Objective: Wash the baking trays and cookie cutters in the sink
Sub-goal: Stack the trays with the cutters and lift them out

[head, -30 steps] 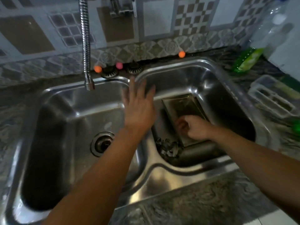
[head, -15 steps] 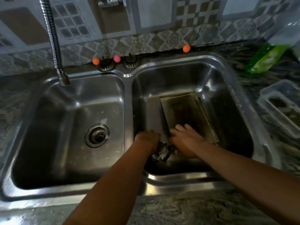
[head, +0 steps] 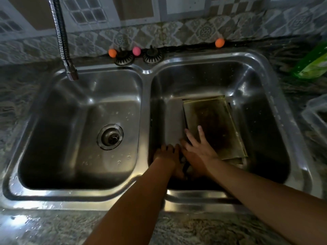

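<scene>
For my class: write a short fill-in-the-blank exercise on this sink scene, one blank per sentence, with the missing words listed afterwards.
1. The baking tray lies in the ____ basin of the double sink.
2. The faucet hose ends above the ____ basin.
3. Between the two orange balls sits a ____ ball.
4. Both hands, the left hand and the right hand, reach into the ____ basin.

Missing words: right; left; pink; right

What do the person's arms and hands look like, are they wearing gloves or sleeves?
No gloves and no sleeves. Both forearms are bare as far as the picture shows. The left hand and the right hand are bare too, with no rings, watch or bracelets to be seen. A short, plain fingernail shows on one finger of the right hand.
</scene>
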